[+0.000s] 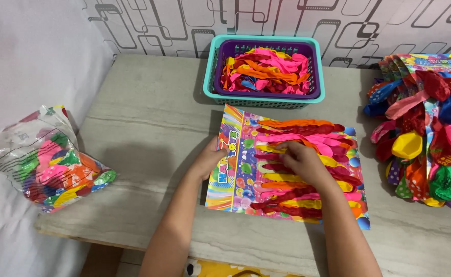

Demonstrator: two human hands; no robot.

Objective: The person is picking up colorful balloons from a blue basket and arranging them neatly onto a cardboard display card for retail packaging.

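Balloon-covered display card point(287, 169), bright with rainbow print, lies flat near the middle of a pale stone-look counter point(148, 118), rows of uninflated orange, pink, yellow and red balloons fixed across it. At far right, a stack of similar cards point(425, 133) loaded with balloons fans out. Against the far wall stands a teal basket point(264, 97) with a purple liner, heaped with loose balloons. A clear plastic bag point(51, 164) of mixed balloons sits on the counter's near left edge. The left hand point(211, 158) rests on the card's left border, fingers loosely curled, pinning it. The right hand point(302, 160), fingers bent, pinches at a balloon in the card's upper rows.
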